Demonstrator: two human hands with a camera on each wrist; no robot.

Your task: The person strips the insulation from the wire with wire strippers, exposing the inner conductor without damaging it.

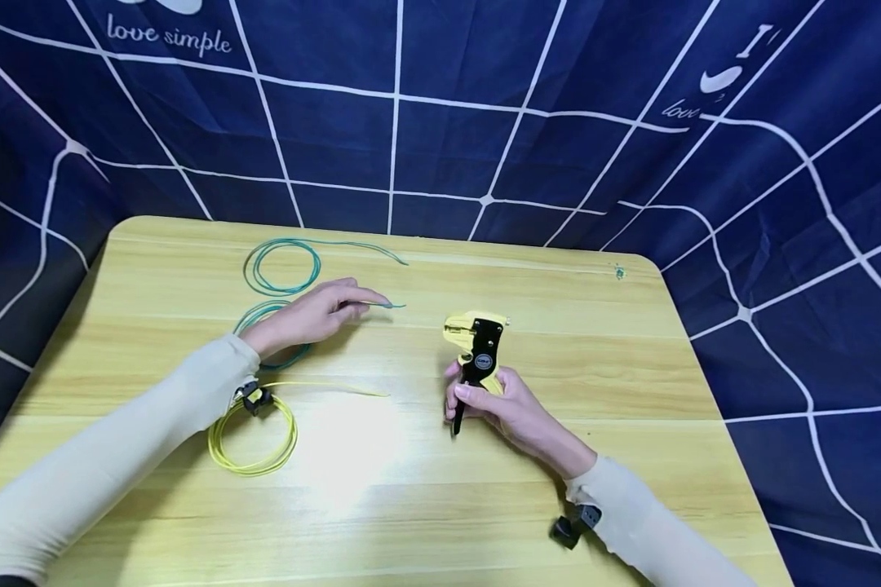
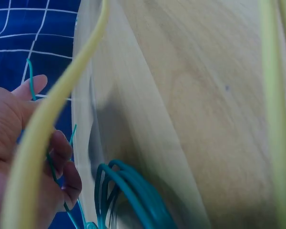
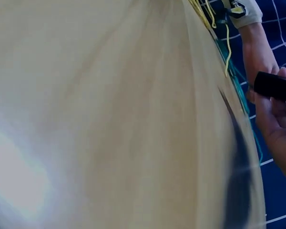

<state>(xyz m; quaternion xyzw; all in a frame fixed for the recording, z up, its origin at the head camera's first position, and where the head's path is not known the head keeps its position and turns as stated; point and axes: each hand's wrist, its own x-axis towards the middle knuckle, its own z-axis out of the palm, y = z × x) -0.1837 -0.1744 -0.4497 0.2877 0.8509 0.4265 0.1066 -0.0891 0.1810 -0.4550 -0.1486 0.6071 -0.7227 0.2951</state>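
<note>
In the head view, my left hand (image 1: 312, 315) pinches a green-blue wire (image 1: 397, 306) close to its end, and a short tip sticks out past the fingers. The rest of that wire lies coiled on the table under the hand and wrist, partly hidden. The left wrist view shows the thumb and fingers of the left hand (image 2: 9, 138) about the wire, its free tip curving upward. To the right, my right hand (image 1: 517, 412) grips a yellow and black wire stripper (image 1: 487, 336) by its handles, its jaws pointing left. One black handle (image 3: 274, 87) shows in the right wrist view.
A second green-blue wire coil (image 1: 257, 285) lies farther back. A yellow wire coil (image 1: 253, 470) sits under the left wrist camera (image 1: 253, 398), its free end reaching right. Small green-blue scraps (image 1: 620, 272) lie at the wooden table's (image 1: 631, 367) far right corner. A dark blue curtain (image 1: 448, 147) hangs behind.
</note>
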